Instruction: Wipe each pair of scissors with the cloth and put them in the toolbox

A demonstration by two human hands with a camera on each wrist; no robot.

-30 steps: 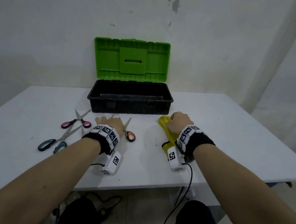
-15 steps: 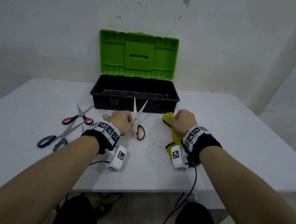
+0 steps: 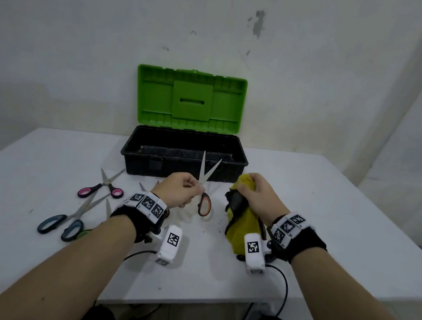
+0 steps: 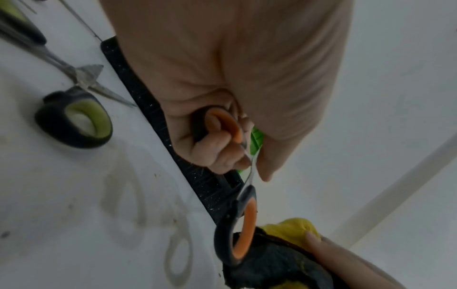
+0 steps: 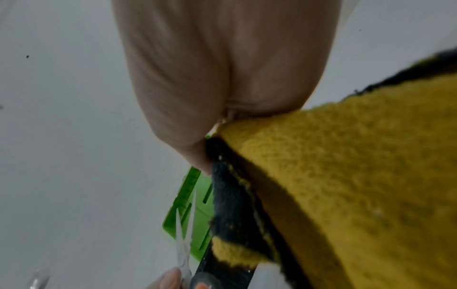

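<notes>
My left hand [image 3: 187, 189] holds the orange-handled scissors [image 3: 206, 186] upright above the table, blades spread and pointing up in front of the toolbox [image 3: 183, 156]. In the left wrist view my fingers [image 4: 217, 148] curl through one orange loop while the other loop [image 4: 237, 226] hangs free. My right hand [image 3: 254, 192] grips the bunched yellow and black cloth [image 3: 241, 225], lifted off the table just right of the scissors. The right wrist view is filled by the cloth [image 5: 346, 185]. The black toolbox stands open, its green lid [image 3: 189, 100] upright against the wall.
Pink-handled scissors [image 3: 101, 189] and blue-handled scissors [image 3: 67, 221] lie on the white table [image 3: 329, 229] to the left. Green-handled scissors [image 4: 74, 121] lie near my left wrist. A wall stands right behind the toolbox. Cables hang off the table's front edge.
My left hand picked the orange-handled scissors off the table and raised them upright. My right hand gathered the cloth and lifted it off the table.
</notes>
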